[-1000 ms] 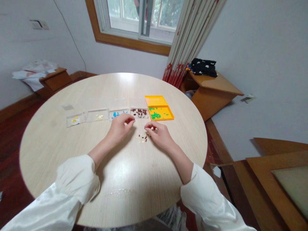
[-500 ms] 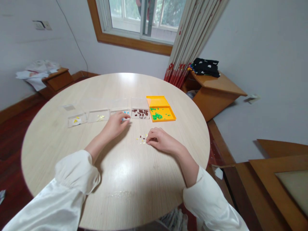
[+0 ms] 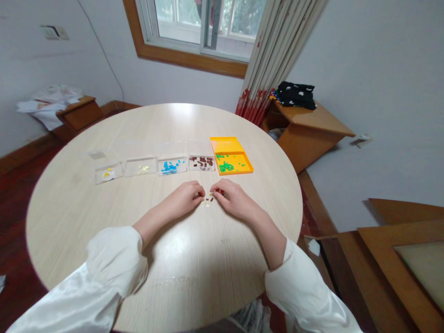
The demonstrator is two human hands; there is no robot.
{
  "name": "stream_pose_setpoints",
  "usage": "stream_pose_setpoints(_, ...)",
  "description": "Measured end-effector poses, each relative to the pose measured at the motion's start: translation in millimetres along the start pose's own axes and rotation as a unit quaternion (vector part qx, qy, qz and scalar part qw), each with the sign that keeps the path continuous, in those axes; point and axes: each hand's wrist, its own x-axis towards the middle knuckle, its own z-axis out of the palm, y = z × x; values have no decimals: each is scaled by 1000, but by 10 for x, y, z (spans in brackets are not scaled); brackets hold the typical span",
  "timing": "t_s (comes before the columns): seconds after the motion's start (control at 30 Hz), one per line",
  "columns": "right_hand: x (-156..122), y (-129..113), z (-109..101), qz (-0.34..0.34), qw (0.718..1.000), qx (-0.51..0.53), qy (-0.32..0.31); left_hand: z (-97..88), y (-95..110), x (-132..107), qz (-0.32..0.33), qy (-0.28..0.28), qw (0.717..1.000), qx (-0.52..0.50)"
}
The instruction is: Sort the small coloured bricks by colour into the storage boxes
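Over the middle of the table, my left hand (image 3: 187, 199) has its fingers bent together in a pinch; whatever is between them is too small to make out. Facing it, my right hand (image 3: 232, 199) is closed, thumb against fingers, on a small brown brick (image 3: 218, 190) partly hidden by the fingers. A pale yellow piece shows at its fingertips. Just below and between both hands lie several loose tiny bricks (image 3: 207, 200), brown and pale yellow. Behind the hands, an open clear box holds blue bricks (image 3: 169, 167), and another holds brown bricks (image 3: 203, 162).
An open orange box (image 3: 247, 163) with green bricks stands right of the clear boxes. Farther left are a clear box with pale yellow pieces (image 3: 143, 169) and one with yellow pieces (image 3: 108, 174). All stand on the round wooden table (image 3: 194, 268).
My left hand has moved right and nearer, away from the box of blue bricks, to beside the loose bricks. My right hand stays almost in place, its fingers shifted slightly.
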Motion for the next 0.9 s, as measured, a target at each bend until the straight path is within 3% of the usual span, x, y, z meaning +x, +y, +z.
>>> stream_pose_setpoints(0.13,-24,-17,-5,-2,999,-26,-44,-6,40,-12,-3,-5,999,37)
stream_pose_setpoints(0.37,-30,-36,22,10,994,-67,-80,-35,90,-60,28,42,998,38)
stream_pose_setpoints(0.6,-37,-41,18,0,994,-77,-79,80,81,-47,88,-4,991,99)
stream_pose_setpoints(0.9,-26,78,-70,26,999,-31,23,117,80,7,73,-23,988,133)
